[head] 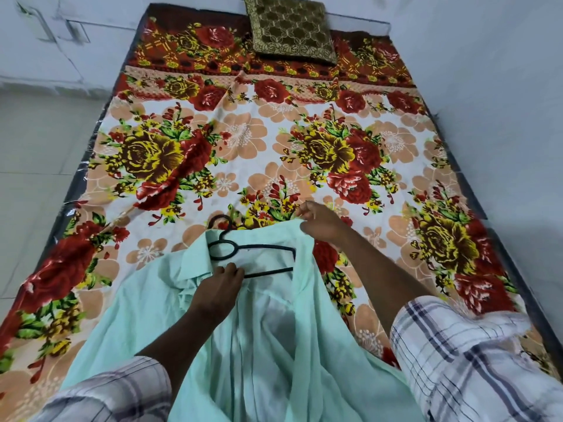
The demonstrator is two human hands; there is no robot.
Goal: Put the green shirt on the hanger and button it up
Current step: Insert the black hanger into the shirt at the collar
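A pale green shirt [262, 345] lies open on the bed in front of me, collar away from me. A black wire hanger [262, 248] sits inside it near the collar, its hook [222, 222] sticking out past the collar onto the bedsheet. My left hand [217, 287] grips the hanger's lower bar and the shirt fabric near the collar. My right hand [320, 222] pinches the shirt's right shoulder edge and lifts it over the hanger's right end. Part of the hanger's left arm is hidden under the collar.
The bed is covered by a floral sheet [243, 141] in red, yellow and peach. A dark olive patterned cushion [292, 25] lies at the far end. White walls run along the right side and far end; a tiled floor [36, 166] is to the left.
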